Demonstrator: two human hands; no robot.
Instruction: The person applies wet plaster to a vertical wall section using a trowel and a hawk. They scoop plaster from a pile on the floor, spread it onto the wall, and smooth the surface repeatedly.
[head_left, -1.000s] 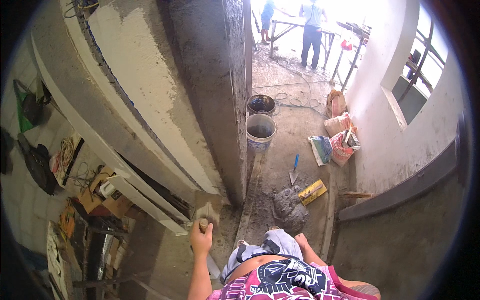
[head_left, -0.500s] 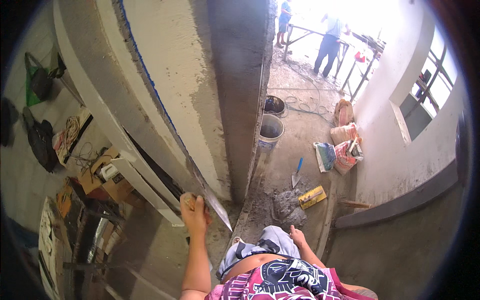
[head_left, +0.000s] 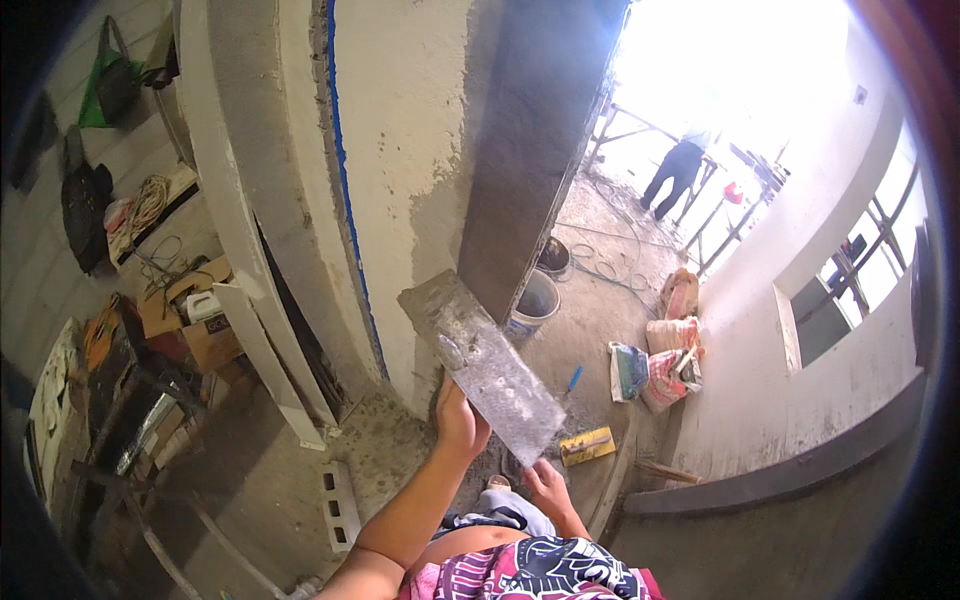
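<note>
My left hand (head_left: 460,420) is shut on the handle of a rectangular steel plastering trowel (head_left: 485,372). The blade is smeared with grey mortar and tilts up to the left. Its upper end lies against the lower part of a plastered column (head_left: 420,170), where pale dry plaster meets a darker wet face (head_left: 530,170). My right hand (head_left: 548,487) is lower, just under the blade's bottom corner and above my knee. Whether it grips anything is not visible.
Two buckets (head_left: 533,303) stand at the column's foot. Cement bags (head_left: 660,355), a blue-handled tool (head_left: 573,378) and a yellow float (head_left: 587,446) lie on the floor to the right. A concrete block (head_left: 340,505) lies lower left, with cardboard boxes (head_left: 200,320) beyond. A person (head_left: 680,172) stands far off.
The view has swung upward. My left hand has risen along the column's corner with the trowel, and the blade now shows its mortar-smeared face. My right hand has moved up toward the blade.
</note>
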